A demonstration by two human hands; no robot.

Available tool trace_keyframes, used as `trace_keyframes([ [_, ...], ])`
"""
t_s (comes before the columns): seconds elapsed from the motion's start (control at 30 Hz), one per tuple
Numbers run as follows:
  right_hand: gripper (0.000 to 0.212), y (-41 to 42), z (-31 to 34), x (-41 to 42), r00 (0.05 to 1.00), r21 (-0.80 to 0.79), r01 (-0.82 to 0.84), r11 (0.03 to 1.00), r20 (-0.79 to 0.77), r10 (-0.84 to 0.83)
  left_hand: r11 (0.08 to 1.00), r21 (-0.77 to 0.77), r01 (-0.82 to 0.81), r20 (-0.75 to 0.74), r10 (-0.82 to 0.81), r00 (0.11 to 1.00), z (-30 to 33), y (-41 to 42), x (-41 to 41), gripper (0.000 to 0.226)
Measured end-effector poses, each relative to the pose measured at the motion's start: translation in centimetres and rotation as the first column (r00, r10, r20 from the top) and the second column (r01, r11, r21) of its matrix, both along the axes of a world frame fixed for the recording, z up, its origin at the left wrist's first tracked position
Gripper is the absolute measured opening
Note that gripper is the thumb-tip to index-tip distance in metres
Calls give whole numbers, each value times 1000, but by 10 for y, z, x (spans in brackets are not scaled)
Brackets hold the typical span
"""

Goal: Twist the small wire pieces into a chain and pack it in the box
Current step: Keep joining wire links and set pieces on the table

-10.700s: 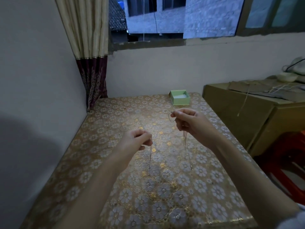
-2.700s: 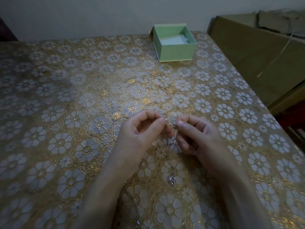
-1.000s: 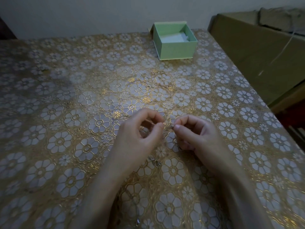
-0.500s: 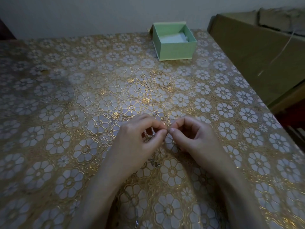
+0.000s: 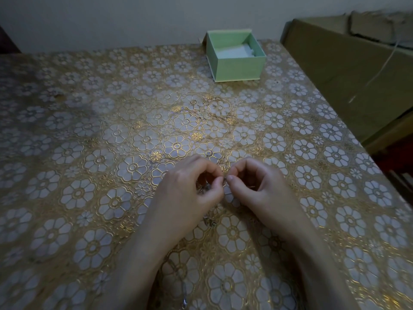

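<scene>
Head view, left hand (image 5: pixel 190 189) and right hand (image 5: pixel 257 186) fingertip to fingertip over the floral-clothed table (image 5: pixel 89 130), both pinching a small wire piece (image 5: pixel 224 180), chain (image 5: pixel 209 221) trailing below toward the near edge, open green box (image 5: pixel 237 66) at the far edge, no legible writing
</scene>
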State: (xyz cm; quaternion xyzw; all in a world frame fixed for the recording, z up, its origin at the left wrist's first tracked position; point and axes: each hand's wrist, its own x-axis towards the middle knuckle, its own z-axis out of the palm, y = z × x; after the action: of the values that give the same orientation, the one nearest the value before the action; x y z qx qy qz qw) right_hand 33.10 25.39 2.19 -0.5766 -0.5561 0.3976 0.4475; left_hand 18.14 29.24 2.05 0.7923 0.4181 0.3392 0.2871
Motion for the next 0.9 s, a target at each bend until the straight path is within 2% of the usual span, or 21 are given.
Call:
trace_keyframes([
  [0.1, 6, 0, 0, 0, 1000, -2, -4, 1000, 15, 4, 1000, -7, 4, 11, -3, 1000, 0, -1, 1, 14],
  [0.3, 5, -2, 6, 0, 995, 19, -48, 999, -83, 49, 999, -23, 26, 46, -24, 999, 3, -2, 4, 14],
  [0.5, 5, -2, 5, 0, 999, -3, -13, 1000, -43, 13, 998, -43, 51, 83, -48, 995, 5, -3, 3, 11],
  [0.6, 7, -4, 8, 1, 986, -17, -40, 999, -162, 36, 998, -65, 21, 89, -15, 996, 5, -3, 3, 2],
  [0.7, 10, -5, 9, 3, 974, 7, -73, 997, -214, 73, 995, -93, 27, 101, -17, 995, 6, -3, 2, 4],
  [0.8, 4, -3, 7, 5, 971, 34, -29, 999, -234, 36, 990, -141, 17, 142, 3, 990, 7, -2, 0, 5],
  [0.9, 10, -3, 6, 6, 982, 93, -2, 996, -187, 19, 983, -183, 2, 186, 32, 982, 8, -2, -1, 5],
])
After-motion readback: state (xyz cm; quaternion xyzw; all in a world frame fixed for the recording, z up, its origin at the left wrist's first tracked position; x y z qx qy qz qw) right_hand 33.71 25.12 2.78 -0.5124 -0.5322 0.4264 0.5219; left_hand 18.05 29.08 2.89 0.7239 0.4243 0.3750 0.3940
